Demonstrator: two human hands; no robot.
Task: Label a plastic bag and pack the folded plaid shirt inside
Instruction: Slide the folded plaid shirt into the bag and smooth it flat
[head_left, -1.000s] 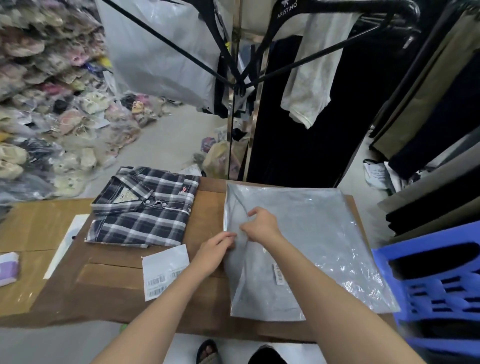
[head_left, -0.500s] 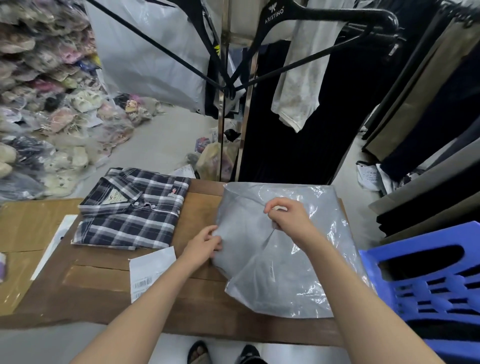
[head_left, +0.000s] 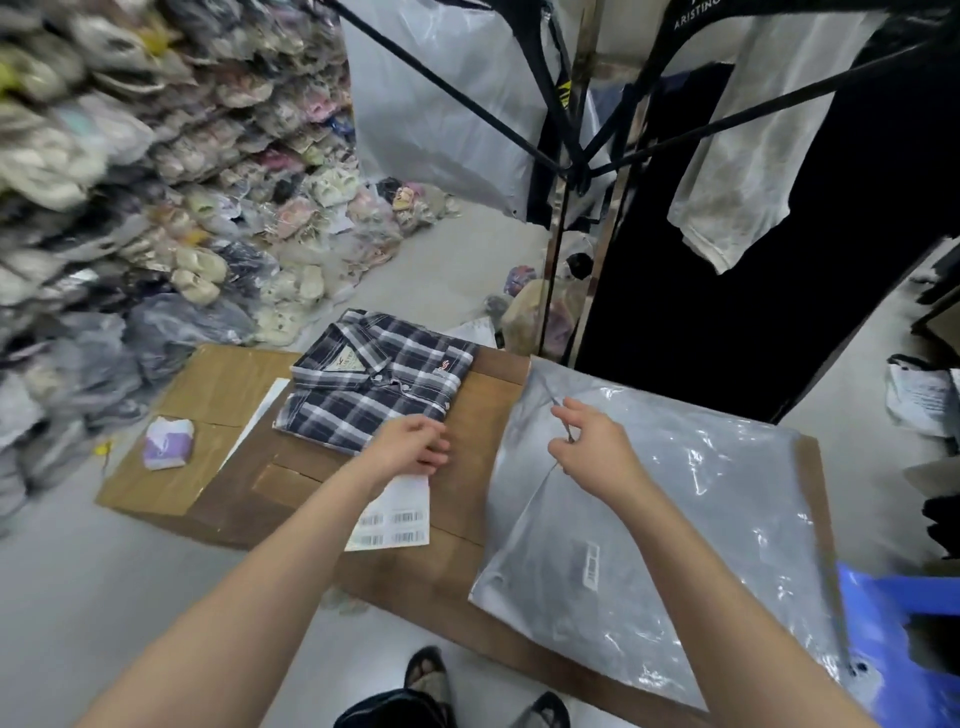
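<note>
Above me, a black hanger (head_left: 769, 67) carried white lettering that read "ARISTIN", cut off by the frame edge. The label sheet (head_left: 393, 514) under my left hand (head_left: 410, 447) bore four barcodes; their digits were illegible. The sticker on the plastic bag (head_left: 675, 519) was blurred.

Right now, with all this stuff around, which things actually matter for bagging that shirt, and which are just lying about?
For the job:
plaid shirt
plastic bag, pinched by the right hand
barcode label sheet, under the left hand

Just lying about:
purple packet
bagged shoes pile
blue stool
hanging clothes
</note>
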